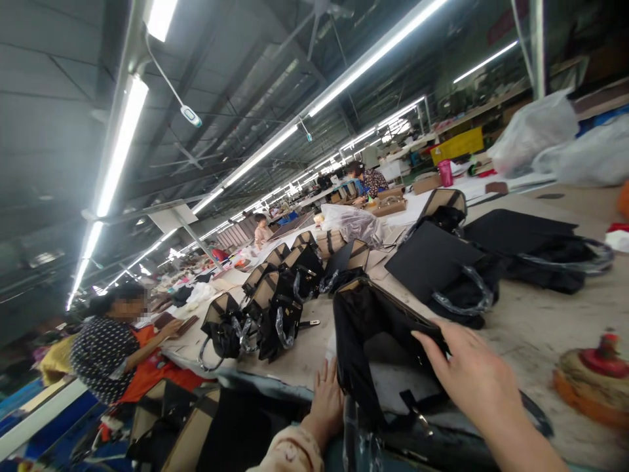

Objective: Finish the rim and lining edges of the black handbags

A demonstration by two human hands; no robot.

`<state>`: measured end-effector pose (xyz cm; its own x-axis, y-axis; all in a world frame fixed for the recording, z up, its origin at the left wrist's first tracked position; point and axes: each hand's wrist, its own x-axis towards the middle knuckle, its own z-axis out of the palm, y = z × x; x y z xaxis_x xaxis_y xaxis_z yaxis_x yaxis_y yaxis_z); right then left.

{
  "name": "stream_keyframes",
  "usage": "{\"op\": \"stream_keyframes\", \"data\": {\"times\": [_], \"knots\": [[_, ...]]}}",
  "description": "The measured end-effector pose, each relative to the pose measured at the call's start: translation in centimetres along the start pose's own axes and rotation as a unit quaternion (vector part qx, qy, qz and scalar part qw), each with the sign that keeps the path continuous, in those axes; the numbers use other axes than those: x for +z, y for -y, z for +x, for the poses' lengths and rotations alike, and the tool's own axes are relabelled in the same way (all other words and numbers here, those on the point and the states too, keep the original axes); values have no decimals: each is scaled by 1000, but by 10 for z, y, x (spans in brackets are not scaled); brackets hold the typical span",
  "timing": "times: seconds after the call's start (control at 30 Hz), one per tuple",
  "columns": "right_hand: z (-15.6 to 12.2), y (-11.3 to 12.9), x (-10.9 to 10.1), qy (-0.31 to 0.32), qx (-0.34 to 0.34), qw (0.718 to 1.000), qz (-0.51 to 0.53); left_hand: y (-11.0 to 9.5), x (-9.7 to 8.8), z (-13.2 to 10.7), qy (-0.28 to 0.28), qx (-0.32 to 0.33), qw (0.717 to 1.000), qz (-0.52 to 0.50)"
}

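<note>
A black handbag [373, 328] lies open-mouthed on the long worktable [540, 321] right in front of me. My right hand [466, 367] reaches onto its upper edge, fingers stretched over the rim. My left hand [327, 400] rests against the bag's left side near the table edge, fingers extended and together; it grips nothing that I can see. A black strap with a metal clasp [417, 413] trails from the bag toward me.
Several black-and-tan handbags [275, 295] with plastic-wrapped handles stand in rows to the left. Flat black bags [521, 249] lie at the right. A red and tan tape dispenser [594, 380] sits at far right. A seated person [113, 354] works at the left; others sit farther back.
</note>
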<state>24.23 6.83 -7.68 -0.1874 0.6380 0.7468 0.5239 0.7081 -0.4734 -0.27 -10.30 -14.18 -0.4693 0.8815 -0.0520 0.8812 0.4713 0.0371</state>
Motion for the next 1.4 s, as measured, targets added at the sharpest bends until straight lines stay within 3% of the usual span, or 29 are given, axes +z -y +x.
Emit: {"op": "stream_keyframes", "data": {"times": [0.1,0.17,0.27,0.33,0.43,0.5,0.63,0.77,0.93,1.03,1.1,1.27,1.4], "knots": [[1,-4,3,4,-6,1000,1,-6,-19,12,25,-83,982,-169],[1,-6,2,4,-1,1000,-7,-10,-42,22,17,-116,966,-232],[0,-7,0,7,-6,1000,-16,-16,-88,26,-13,-120,951,-285],[-1,-7,-1,11,-17,1000,-16,-25,-121,21,-45,-90,937,-334],[-2,-9,0,13,-22,999,-20,-44,-161,11,-57,-9,971,-231],[-2,-11,1,13,-24,999,-24,-56,-173,9,-59,17,989,-132],[-5,-13,1,19,-33,999,-25,-64,-172,14,-65,30,994,-79],[-5,-17,0,30,-2,999,-30,-59,-166,19,-51,60,981,-176],[11,-21,-4,73,63,995,-9,-62,-162,20,40,29,904,-425],[28,-19,-7,134,64,987,54,-73,-157,13,92,12,851,-516],[39,-20,-6,159,67,981,87,-80,-152,6,128,11,832,-540],[53,-28,3,175,80,970,151,-82,-154,-13,252,27,837,-485],[54,-27,6,188,83,958,199,-68,-196,-16,292,147,876,-354]]}}
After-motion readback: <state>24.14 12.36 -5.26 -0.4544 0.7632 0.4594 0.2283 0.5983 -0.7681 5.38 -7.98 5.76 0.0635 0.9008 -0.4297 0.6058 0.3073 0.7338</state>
